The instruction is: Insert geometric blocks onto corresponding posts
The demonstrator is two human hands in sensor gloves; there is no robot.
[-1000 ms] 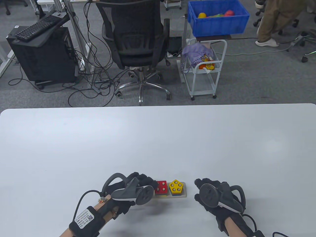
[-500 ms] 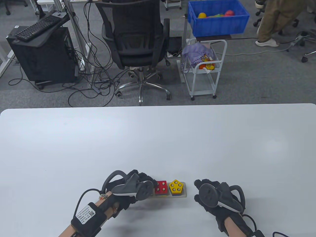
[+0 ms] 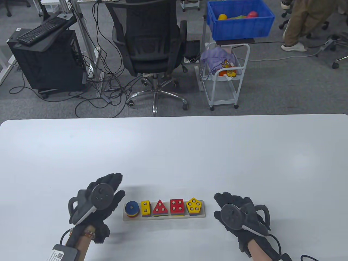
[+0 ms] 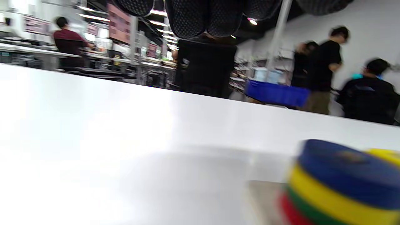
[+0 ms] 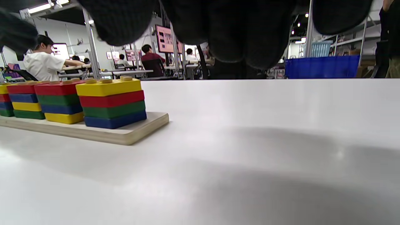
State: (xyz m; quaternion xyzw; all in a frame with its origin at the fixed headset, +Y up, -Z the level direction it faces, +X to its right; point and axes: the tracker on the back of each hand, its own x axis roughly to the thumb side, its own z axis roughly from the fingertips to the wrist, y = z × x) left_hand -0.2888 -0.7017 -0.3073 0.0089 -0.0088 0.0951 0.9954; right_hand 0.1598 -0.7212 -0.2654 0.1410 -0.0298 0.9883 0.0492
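Observation:
A wooden base (image 3: 202,214) near the table's front edge carries five stacks on posts: blue round (image 3: 131,208), yellow rectangle (image 3: 145,208), red triangle (image 3: 159,207), red square (image 3: 177,206), yellow pentagon (image 3: 194,205). My left hand (image 3: 108,190) lies flat and empty on the table just left of the base, fingers spread. My right hand (image 3: 225,199) rests palm down, empty, just right of it. The left wrist view shows the round stack (image 4: 340,184) close by. The right wrist view shows the pentagon stack (image 5: 111,103) on the base (image 5: 131,132).
The white table (image 3: 174,152) stretches far beyond the base. Past its far edge stand an office chair (image 3: 149,46), a white cart (image 3: 225,73) and a blue bin (image 3: 239,19).
My left hand has pulled away leftward from the base's left end and now lies flat, uncovering the round, rectangle and triangle stacks. My right hand has barely moved.

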